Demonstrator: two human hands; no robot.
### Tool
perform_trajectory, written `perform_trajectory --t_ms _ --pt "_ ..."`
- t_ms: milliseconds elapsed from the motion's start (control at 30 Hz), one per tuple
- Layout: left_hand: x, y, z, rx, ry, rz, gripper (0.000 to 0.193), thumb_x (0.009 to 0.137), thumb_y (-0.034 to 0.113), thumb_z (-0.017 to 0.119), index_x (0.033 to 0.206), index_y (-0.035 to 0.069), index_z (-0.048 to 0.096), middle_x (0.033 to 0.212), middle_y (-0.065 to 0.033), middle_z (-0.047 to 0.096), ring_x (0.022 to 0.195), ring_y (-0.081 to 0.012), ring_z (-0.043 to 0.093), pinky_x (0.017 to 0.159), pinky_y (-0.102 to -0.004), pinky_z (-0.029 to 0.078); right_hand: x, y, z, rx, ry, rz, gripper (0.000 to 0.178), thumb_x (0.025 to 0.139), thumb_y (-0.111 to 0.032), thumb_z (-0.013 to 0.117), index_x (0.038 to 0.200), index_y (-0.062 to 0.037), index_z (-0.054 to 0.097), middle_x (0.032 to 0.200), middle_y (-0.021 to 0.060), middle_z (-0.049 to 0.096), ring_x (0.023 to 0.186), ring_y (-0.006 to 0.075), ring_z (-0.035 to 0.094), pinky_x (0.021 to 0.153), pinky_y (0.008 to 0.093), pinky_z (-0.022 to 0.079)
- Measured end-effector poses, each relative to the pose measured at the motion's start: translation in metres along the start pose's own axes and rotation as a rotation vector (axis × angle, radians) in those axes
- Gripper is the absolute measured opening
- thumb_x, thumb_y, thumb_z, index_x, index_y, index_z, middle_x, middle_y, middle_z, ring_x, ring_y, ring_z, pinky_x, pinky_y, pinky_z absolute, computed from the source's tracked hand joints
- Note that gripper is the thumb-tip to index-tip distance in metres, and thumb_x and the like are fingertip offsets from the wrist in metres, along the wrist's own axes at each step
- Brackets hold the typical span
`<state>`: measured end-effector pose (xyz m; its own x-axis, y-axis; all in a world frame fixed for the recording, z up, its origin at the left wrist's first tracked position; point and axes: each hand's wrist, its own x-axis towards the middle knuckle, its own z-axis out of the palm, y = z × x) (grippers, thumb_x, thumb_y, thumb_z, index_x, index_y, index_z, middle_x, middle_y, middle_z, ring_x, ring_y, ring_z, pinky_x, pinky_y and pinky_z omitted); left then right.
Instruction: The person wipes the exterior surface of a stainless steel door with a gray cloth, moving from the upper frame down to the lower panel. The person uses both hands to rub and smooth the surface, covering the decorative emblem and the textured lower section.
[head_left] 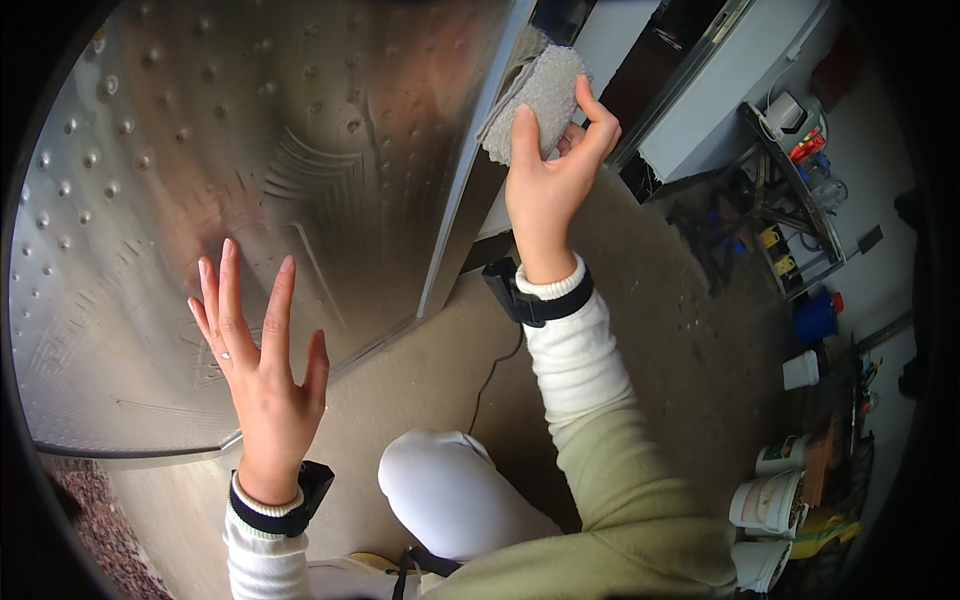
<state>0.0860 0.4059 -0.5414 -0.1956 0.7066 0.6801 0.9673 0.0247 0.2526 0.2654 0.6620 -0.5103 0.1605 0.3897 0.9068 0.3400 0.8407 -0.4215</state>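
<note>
A folded grey cloth point(548, 98) with a nubbly surface is pinched in my right hand point(555, 170), thumb on its near face and fingers curled round its lower right end. That hand is raised beside the edge of an embossed metal door point(330, 110). The door is shiny and silvery, with raised dots and curved ridges. In front of its lower part my left hand point(262, 350) has its fingers spread and holds nothing; whether the fingertips touch the metal I cannot tell. A ring sits on one finger. Both wrists wear black straps.
My bent knee point(450, 490) in white trousers is below, with a thin black cable point(487, 385) on the floor nearby. A cluttered workbench point(790, 195), a blue bucket point(815, 318) and several white buckets point(768, 502) line the right. Reddish gravel point(95, 525) lies at lower left.
</note>
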Motion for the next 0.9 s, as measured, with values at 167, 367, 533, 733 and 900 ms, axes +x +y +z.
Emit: perform_trajectory --t_ms 167,367,533,733,900 --pt "-0.019 -0.009 0.011 -0.007 -0.035 0.028 0.070 0.081 -0.003 0.073 0.147 0.017 0.061 0.168 -0.0182 0.034 0.158 -0.0455 0.023 0.127 -0.0658 0.017 -0.031 0.016 -0.001 0.015 -0.019 0.011 0.059 0.089 -0.003 0.074 0.141 -0.0012 0.049 0.131 0.0155 0.049 0.116 0.0285 0.051 0.093 0.0381 0.043" --pt "-0.041 -0.017 0.027 -0.013 -0.127 0.009 0.070 0.082 -0.005 0.072 0.146 0.018 0.061 0.168 -0.0155 0.036 0.159 -0.0436 0.022 0.127 -0.0656 0.018 -0.068 0.040 -0.002 0.066 -0.046 0.050 0.062 0.088 -0.002 0.076 0.144 -0.0026 0.047 0.133 0.0151 0.049 0.120 0.0279 0.049 0.093 0.0383 0.044" --pt "-0.058 -0.021 0.037 0.007 -0.163 -0.046 0.067 0.082 -0.006 0.072 0.143 0.018 0.063 0.167 -0.0145 0.038 0.158 -0.0430 0.025 0.127 -0.0654 0.019 -0.093 0.051 -0.010 0.016 -0.110 0.070 0.068 0.088 -0.002 0.077 0.147 -0.0026 0.042 0.138 0.0167 0.046 0.120 0.0281 0.050 0.094 0.0382 0.045" --pt "-0.087 -0.029 0.050 0.041 -0.198 -0.107 0.064 0.082 -0.006 0.072 0.141 0.018 0.064 0.165 -0.0137 0.041 0.158 -0.0420 0.026 0.127 -0.0654 0.019 -0.122 0.061 -0.010 0.091 -0.118 0.116 0.078 0.090 -0.004 0.077 0.153 -0.0013 0.031 0.139 0.0203 0.042 0.120 0.0297 0.051 0.096 0.0414 0.048" --pt "-0.111 -0.032 0.067 0.025 -0.195 -0.152 0.061 0.082 -0.007 0.070 0.138 0.018 0.065 0.164 -0.0123 0.042 0.158 -0.0410 0.027 0.127 -0.0655 0.018 -0.138 0.075 -0.017 0.022 -0.210 0.126 0.083 0.094 -0.006 0.078 0.156 -0.0038 0.023 0.146 0.0219 0.038 0.117 0.0280 0.059 0.099 0.0394 0.051"
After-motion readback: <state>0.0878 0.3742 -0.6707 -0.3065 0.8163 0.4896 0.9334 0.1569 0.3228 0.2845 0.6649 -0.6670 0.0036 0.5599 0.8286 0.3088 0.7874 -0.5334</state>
